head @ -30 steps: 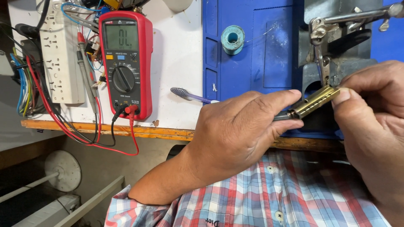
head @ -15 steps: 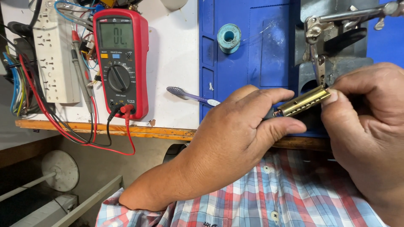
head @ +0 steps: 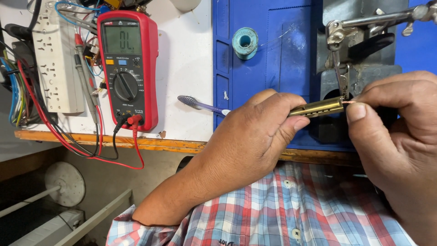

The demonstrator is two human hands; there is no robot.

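Red multimeter (head: pixel 129 68), blue work mat (head: pixel 273 68), brass-coloured tube (head: pixel 317 108), teal spool (head: pixel 245 42), red-blue-white plaid shirt (head: pixel 296 209)

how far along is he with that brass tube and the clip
Done: the brass tube is lined up at the clip of the helping-hand stand. In hand: the left hand grips the tube, and the right hand pinches its tip by the clip. Left: both hands are on it, so it is not free-standing; the meter leads lie unused.

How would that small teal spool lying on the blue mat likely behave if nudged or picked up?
The spool lies flat on its end on the blue mat, so it would probably slide rather than roll. It looks small, so likely light. A thin strand trails from it and may unwind.
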